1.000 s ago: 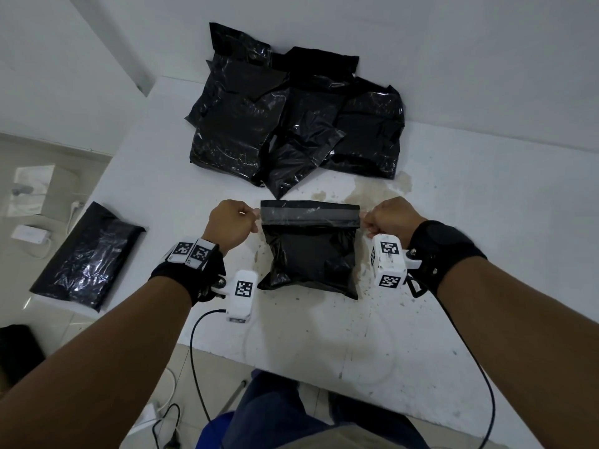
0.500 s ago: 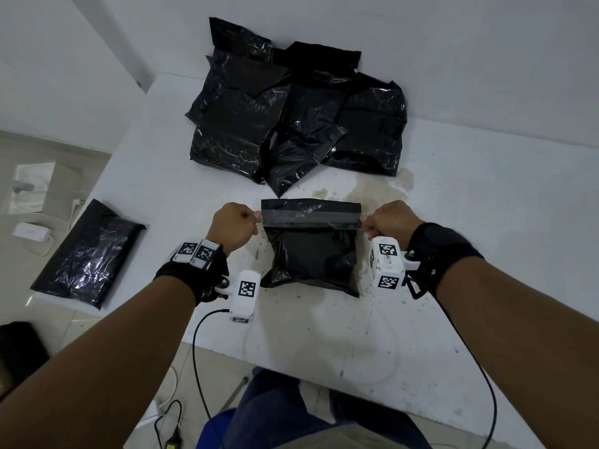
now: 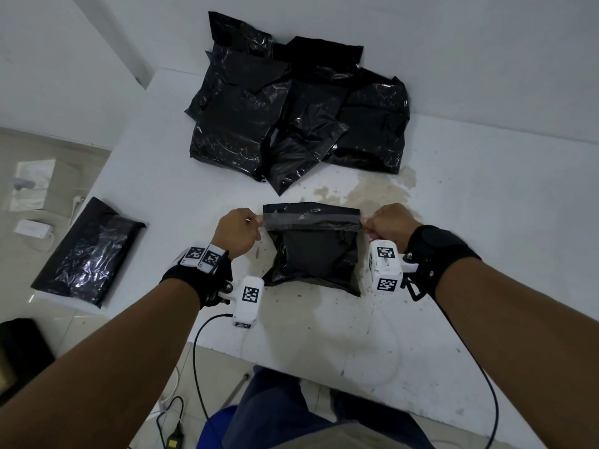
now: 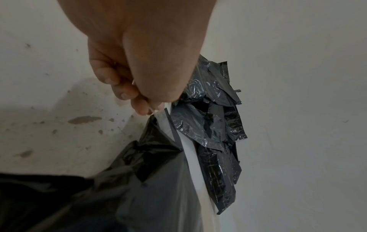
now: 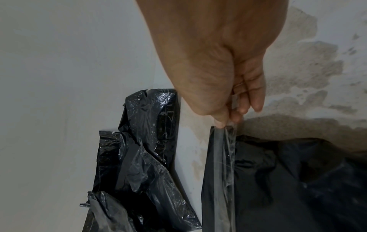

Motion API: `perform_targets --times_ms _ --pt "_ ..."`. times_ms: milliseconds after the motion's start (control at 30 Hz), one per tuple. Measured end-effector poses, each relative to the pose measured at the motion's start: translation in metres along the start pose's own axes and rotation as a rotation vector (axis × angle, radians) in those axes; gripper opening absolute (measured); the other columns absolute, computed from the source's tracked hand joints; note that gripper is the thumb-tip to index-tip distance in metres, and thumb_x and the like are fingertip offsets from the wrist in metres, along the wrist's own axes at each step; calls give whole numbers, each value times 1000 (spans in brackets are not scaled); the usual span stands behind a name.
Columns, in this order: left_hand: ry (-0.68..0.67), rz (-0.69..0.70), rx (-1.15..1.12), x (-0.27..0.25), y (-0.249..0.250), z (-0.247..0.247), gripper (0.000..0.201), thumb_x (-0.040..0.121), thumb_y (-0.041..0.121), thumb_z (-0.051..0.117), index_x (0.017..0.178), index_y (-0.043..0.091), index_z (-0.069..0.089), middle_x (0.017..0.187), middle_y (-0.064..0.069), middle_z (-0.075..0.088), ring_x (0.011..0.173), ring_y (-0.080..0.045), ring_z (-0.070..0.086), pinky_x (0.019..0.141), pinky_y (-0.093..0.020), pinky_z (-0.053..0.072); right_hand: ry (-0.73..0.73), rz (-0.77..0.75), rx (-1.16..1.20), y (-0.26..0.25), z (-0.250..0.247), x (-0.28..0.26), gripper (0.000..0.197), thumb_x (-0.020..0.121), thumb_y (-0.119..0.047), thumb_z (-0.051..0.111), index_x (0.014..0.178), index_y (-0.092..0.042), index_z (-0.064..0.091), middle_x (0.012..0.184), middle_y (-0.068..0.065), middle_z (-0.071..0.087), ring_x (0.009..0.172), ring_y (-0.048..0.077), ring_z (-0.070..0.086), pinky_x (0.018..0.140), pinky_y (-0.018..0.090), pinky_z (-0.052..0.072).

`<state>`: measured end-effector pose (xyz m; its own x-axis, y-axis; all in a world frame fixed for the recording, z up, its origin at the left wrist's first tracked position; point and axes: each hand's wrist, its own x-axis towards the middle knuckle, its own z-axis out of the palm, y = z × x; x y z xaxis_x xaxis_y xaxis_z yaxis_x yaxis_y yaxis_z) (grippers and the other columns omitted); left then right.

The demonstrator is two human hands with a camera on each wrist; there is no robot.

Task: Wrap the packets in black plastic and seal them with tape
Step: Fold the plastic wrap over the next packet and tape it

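White and stained, the tabletop (image 3: 486,222) carries everything, with a brownish patch just beyond the hands. Beyond both hands, against the wall, lies a pile of black plastic packets (image 3: 291,115), overlapping one another, glossy and creased. Well out past the left hand, at the tabletop's edge, a single black packet (image 3: 87,254) lies flat by itself. Between the two hands sits the black plastic packet (image 3: 312,257) in work, its body resting on the tabletop and its far end raised as a flap. Across that flap runs a strip of clear tape (image 3: 311,218), stretched straight from one hand to the other. The left hand (image 3: 238,233) has its fingers curled, thumb and fingertips pinching the left end of the tape where it meets the flap's corner. The right hand (image 3: 387,226) is likewise curled, thumb and forefinger pinching the right end of the tape; the right wrist view shows the strip wrinkled and shiny below the fingertips (image 5: 222,122). Each wrist bears a black strap with a white marker block.
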<state>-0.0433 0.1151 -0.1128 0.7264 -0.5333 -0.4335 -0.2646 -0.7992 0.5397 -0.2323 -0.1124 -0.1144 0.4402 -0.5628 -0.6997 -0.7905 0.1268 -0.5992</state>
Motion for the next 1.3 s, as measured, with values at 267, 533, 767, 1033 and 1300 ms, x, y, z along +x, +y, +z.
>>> perform_targets --times_ms 267,533,767,1033,1300 --pt "-59 -79 -169 -2 5 -2 27 101 30 51 92 7 63 71 -4 69 52 -20 57 52 -26 46 -2 40 -33 -3 -4 -2 15 86 3 61 71 2 64 59 12 56 48 18 47 53 26 38" --pt "-122 -138 -251 0 9 -4 29 96 37 61 93 8 62 79 -6 72 55 -18 64 53 -26 50 -1 25 -15 0 -5 2 25 88 2 61 63 -1 61 67 16 60 56 22 51 61 32 41" --pt "-146 -198 -382 0 9 3 29 89 32 72 92 5 64 84 -11 74 67 -22 72 65 -31 56 -25 7 -26 5 -7 1 26 89 -1 61 63 0 60 65 16 59 54 22 47 65 35 40" --pt "-130 -216 -395 1 12 2 30 90 34 71 95 8 59 82 -13 73 63 -23 71 62 -30 55 225 -58 -183 2 -18 1 44 97 -39 54 73 -2 62 78 10 68 74 27 64 73 37 54" --pt "-95 -213 -418 -2 16 7 27 89 32 72 93 10 57 80 -13 71 66 -24 72 57 -27 53 293 -382 -323 -52 2 6 29 89 -36 67 106 -14 59 97 -1 62 94 17 57 78 26 37"
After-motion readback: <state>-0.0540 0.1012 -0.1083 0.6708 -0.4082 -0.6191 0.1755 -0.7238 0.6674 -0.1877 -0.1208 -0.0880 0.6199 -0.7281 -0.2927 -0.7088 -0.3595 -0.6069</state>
